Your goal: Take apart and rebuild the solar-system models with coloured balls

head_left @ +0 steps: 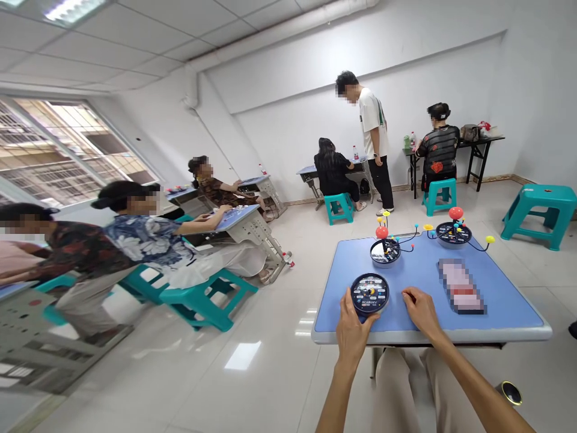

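My left hand (354,325) grips the near left rim of a round black base (369,293) with a printed face of planets, tilted up from the blue desktop. To its right, my right hand (421,310) rests on the desk with the fingers curled; whatever is inside them, if anything, is hidden. Behind the base stands a solar system model (385,251) with a red ball on top and thin arms carrying small coloured balls. A second solar system model (454,234) is at the far right of the desk, with a yellow ball on one arm.
A blurred pinkish rectangle with a dark edge, perhaps a phone (463,287), lies right of my right hand. The blue desk (333,300) has a pale rim. A dark roll with a yellow rim (511,393) is on the floor. Green stools (541,210) and several people are around the room.
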Demonstrator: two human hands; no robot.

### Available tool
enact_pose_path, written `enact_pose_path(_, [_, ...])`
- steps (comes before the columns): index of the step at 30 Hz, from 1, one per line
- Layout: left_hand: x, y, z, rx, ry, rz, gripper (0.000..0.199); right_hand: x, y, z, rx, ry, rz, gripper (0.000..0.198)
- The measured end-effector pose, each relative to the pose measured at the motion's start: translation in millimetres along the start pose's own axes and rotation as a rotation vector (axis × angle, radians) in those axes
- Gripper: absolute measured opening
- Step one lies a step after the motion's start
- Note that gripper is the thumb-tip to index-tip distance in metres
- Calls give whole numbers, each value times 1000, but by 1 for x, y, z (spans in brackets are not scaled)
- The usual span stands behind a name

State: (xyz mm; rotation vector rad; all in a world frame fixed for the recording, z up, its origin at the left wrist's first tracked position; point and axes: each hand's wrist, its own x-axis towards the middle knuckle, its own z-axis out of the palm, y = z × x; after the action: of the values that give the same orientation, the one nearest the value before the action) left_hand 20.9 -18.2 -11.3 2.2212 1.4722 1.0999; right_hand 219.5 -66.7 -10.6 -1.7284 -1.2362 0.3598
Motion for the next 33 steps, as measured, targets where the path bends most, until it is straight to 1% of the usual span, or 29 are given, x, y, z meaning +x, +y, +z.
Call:
enact_pose_path(4, [-1,-2,0,-25,0,-20,92,4,2,-1,3,-26,24,33])
enact_pose_path(7, [-2,-6,2,-46,37,-31,85,12,-2,1,0,-29,37,35])
enact_pose_path(10, [-3,-9,4,-53,74,3,78,20,-13,8,-9,-88,-34,36])
enact_pose_path(12, [-2,-11,6,-34,93,37,81,24,-22,15,-19,-154,-83,33])
enact_pose_path(14, [1,-11,8,-3,102,53,90,27,-30,23,-41,-185,-97,30])
enact_pose_path(17, [8,-10,11,30,100,42,98,31,-36,33,-67,-168,-87,30])
enact_pose_path(21, [18,-12,15,47,117,9,94,37,-35,39,-33,-172,-102,32])
enact_pose_path(24, [25,-16,17,56,133,-7,90,46,-28,36,-38,-114,-62,35])
enact_pose_path(28, [31,-21,20,71,146,-1,87,59,-19,25,-161,-13,-37,37])
enact_pose_path(30, [32,-22,20,72,148,-1,87,62,-17,21,-199,-6,-36,36])
enact_pose_path(33, [31,-21,18,68,154,-10,88,60,-22,24,-180,-48,-35,35])
